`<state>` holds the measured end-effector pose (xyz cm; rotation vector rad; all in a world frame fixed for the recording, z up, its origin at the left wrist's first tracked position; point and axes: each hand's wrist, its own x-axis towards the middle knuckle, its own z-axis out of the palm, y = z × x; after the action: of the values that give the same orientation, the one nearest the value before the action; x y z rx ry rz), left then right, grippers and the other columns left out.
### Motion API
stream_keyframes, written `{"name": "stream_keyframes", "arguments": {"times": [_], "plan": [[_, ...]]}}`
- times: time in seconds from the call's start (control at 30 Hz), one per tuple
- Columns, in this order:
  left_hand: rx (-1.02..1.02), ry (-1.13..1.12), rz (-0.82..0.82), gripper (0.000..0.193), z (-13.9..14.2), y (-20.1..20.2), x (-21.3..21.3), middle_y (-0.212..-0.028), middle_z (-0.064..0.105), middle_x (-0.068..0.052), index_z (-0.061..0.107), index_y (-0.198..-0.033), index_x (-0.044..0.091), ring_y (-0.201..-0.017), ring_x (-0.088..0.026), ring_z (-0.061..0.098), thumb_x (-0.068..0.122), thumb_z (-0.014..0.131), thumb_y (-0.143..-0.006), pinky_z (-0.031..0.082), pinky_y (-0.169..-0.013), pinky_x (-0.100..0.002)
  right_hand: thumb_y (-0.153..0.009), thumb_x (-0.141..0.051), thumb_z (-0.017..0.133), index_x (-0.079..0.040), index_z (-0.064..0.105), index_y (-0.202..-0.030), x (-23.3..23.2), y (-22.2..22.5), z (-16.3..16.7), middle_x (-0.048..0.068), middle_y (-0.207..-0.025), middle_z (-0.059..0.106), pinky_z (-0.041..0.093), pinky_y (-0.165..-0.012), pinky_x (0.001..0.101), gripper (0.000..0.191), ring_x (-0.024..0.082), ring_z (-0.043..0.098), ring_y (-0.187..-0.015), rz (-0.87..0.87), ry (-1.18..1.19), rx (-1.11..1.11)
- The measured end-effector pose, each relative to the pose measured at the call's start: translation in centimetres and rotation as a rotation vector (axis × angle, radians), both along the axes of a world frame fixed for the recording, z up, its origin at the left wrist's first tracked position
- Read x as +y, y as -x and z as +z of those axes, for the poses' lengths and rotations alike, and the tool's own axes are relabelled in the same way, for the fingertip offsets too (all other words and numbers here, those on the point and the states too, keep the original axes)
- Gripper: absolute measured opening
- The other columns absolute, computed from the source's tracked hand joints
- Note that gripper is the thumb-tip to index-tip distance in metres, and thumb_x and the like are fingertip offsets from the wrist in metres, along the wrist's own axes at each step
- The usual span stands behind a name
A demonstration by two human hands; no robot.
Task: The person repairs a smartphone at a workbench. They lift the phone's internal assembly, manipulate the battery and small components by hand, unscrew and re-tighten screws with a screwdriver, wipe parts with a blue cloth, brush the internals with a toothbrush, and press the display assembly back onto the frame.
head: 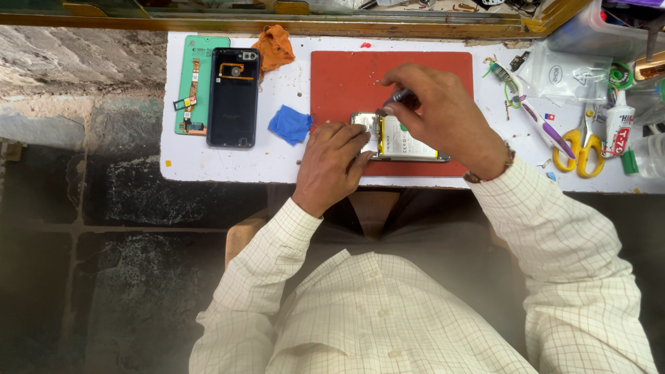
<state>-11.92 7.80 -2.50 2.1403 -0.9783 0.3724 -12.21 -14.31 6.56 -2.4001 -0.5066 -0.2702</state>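
An opened phone (402, 142) lies face down on a red mat (346, 76), its white battery and silver frame showing. My left hand (332, 163) presses on the phone's left end, fingers resting on it. Above the phone's upper left part, my right hand (436, 111) pinches a small dark tool (396, 98) whose tip points down at the phone.
On the white board (215, 163) lie a dark phone back cover (233, 97), a green phone part (192, 83), an orange cloth (274, 47) and a blue cloth (289, 125). To the right are yellow-handled scissors (582, 149), a glue tube (618, 125), plastic bags and small tools.
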Motion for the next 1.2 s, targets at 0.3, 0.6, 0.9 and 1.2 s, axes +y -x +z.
{"name": "stream_keyframes", "arguments": {"times": [0.3, 0.6, 0.9, 1.2], "plan": [[0.179, 0.128, 0.001, 0.024, -0.2, -1.1, -0.1, -0.119, 0.07, -0.009, 0.071, -0.114, 0.006, -0.115, -0.029, 0.063, 0.015, 0.078, -0.092, 0.05, -0.099, -0.043, -0.096, -0.027, 0.073, -0.005, 0.063, -0.126, 1.5, -1.9, 1.0, 0.014, -0.106, 0.072, 0.054, -0.078, 0.0437, 0.039, 0.032, 0.07, -0.093, -0.094, 0.365, 0.135], [0.076, 0.024, 0.23, 0.116, 1.3, -7.5, -4.4, -0.151, 0.039, -0.024, 0.026, -0.157, 0.011, -0.141, -0.041, 0.038, 0.018, 0.095, -0.064, 0.035, -0.115, -0.052, -0.102, -0.051, 0.066, 0.005, 0.06, -0.129, 1.4, -1.6, 0.5, 0.023, -0.113, 0.063, 0.053, -0.084, 0.0492, 0.063, 0.04, 0.064, -0.101, -0.005, 0.286, -0.076], [-0.049, 0.029, 0.288, 0.13, 0.6, -8.4, -2.5, -0.161, 0.033, -0.021, 0.017, -0.164, 0.016, -0.148, -0.039, 0.037, 0.037, 0.099, -0.065, 0.031, -0.124, -0.052, -0.106, -0.054, 0.055, 0.005, 0.059, -0.131, 0.9, -1.8, 0.5, 0.024, -0.116, 0.064, 0.051, -0.09, 0.0501, 0.065, 0.042, 0.063, -0.106, 0.027, 0.26, -0.028], [-0.056, 0.073, 0.234, 0.123, 0.8, -8.0, -2.2, -0.161, 0.03, -0.022, 0.019, -0.161, 0.014, -0.146, -0.041, 0.036, 0.034, 0.095, -0.068, 0.031, -0.122, -0.053, -0.107, -0.048, 0.059, 0.006, 0.058, -0.132, 0.7, -1.8, 0.7, 0.024, -0.115, 0.062, 0.051, -0.091, 0.0499, 0.06, 0.042, 0.062, -0.106, 0.031, 0.263, -0.014]]}}
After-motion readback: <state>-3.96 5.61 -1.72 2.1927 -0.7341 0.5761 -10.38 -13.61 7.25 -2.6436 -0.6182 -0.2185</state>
